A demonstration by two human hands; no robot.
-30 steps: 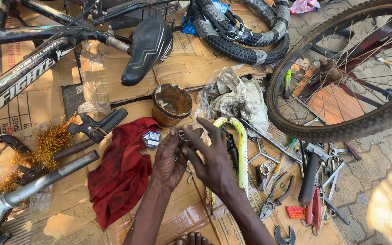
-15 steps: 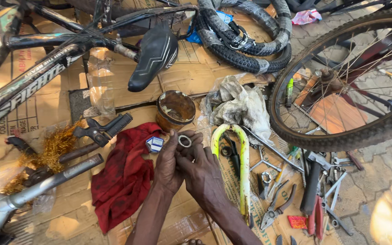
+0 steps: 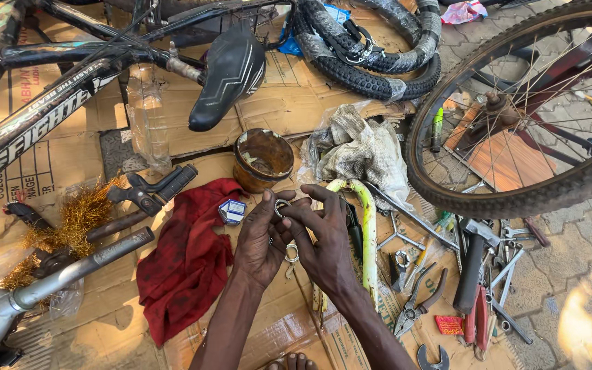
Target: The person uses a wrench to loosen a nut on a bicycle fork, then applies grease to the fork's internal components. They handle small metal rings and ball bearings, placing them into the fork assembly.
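1. The left hand and the right hand were together over the cardboard sheet, palms facing each other
2. Both hands were closed by the fingertips on a small metal ring; the ring was between the thumbs and the first fingers, at the 12 o'clock end of the hands
3. A second small metal ring was seen lower, in the gap between the two palms; I could not tell which hand touched it
4. At 9 o'clock of the left hand a red cloth lay on the cardboard, and a small blue and white box sat at its edge, just beside the left fingers
5. At 12 o'clock of the hands a rusty round tin stood, near but apart from them
6. At 1 o'clock a dirty grey rag lay in a heap
7. At 3 o'clock of the right hand a yellow-green curved bar lay, and past it pliers and a hammer
8. A bicycle wheel was at 2 o'clock and a black saddle at 11 o'clock, both well apart from the hands
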